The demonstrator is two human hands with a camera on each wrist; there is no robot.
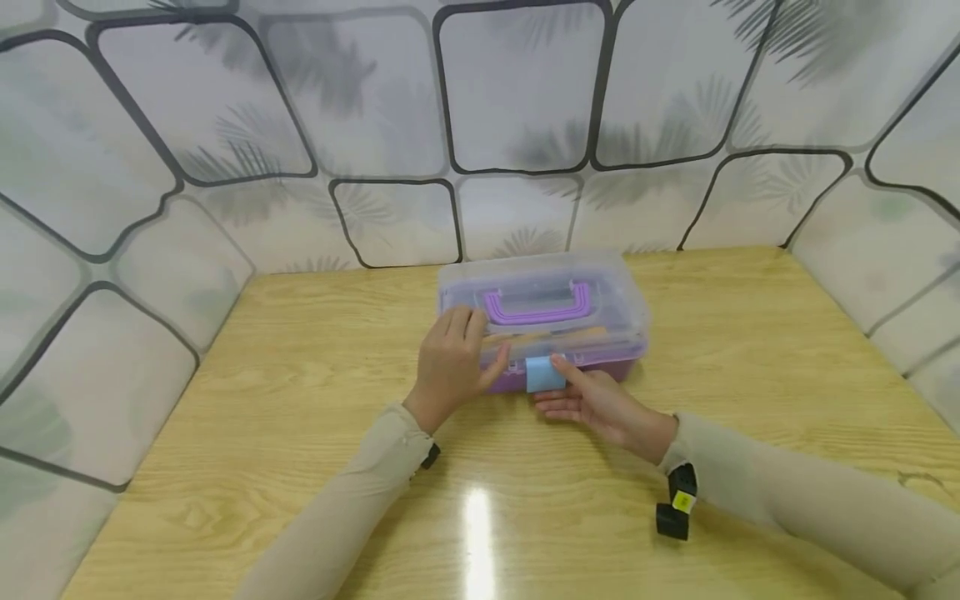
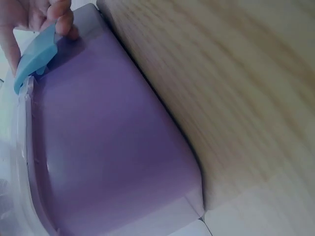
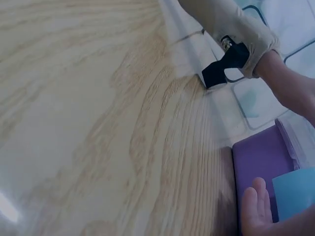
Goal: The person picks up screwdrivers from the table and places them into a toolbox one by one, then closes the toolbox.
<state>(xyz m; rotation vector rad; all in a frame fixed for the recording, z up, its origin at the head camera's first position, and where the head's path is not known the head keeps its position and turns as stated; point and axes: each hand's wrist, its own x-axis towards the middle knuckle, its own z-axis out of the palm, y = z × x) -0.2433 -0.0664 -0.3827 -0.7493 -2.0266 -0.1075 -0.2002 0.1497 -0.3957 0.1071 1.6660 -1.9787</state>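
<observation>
A toolbox-like plastic case with a clear lid (image 1: 630, 312) and a purple base (image 1: 615, 369) sits on the table, its lid down. My left hand (image 1: 450, 362) rests on the lid's front left part, thumb extended along the front rim. At the front middle, my right hand (image 1: 600, 408) pinches the light blue latch (image 1: 545, 374), thumb at its upper edge and fingers below. Seen from the left wrist, the latch (image 2: 39, 54) leans outward from the purple wall (image 2: 108, 128). A purple handle (image 1: 540, 317) lies flat on the lid.
Orange-tan pieces (image 1: 585, 335) show through the lid. The case stands toward the back of a wood-grain table (image 1: 300, 400). Patterned cloth walls (image 1: 517, 92) rise behind it and on both sides. A small black camera (image 1: 675, 504) hangs below my right sleeve.
</observation>
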